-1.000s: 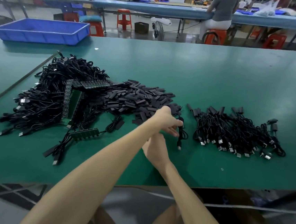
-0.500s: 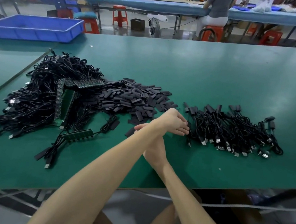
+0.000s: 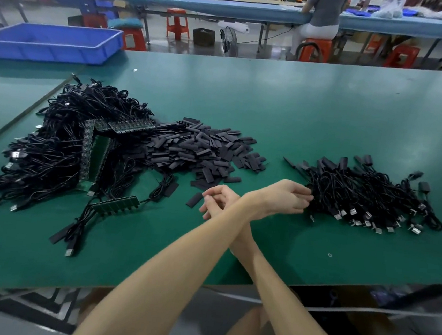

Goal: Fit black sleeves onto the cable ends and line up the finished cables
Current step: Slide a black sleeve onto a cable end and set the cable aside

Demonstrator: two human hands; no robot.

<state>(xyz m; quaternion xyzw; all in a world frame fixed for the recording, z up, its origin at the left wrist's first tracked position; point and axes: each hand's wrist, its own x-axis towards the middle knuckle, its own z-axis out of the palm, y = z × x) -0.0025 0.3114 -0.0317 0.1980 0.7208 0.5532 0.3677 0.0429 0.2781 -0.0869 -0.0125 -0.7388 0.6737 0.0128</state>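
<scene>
Curled fingers of the left hand touch the left edge of the finished cables; whether they pinch one cannot be told.
Forearms cross: the right hand, loosely curled and empty, is just beside a loose sleeve, near the heap of black sleeves on the green table.
</scene>
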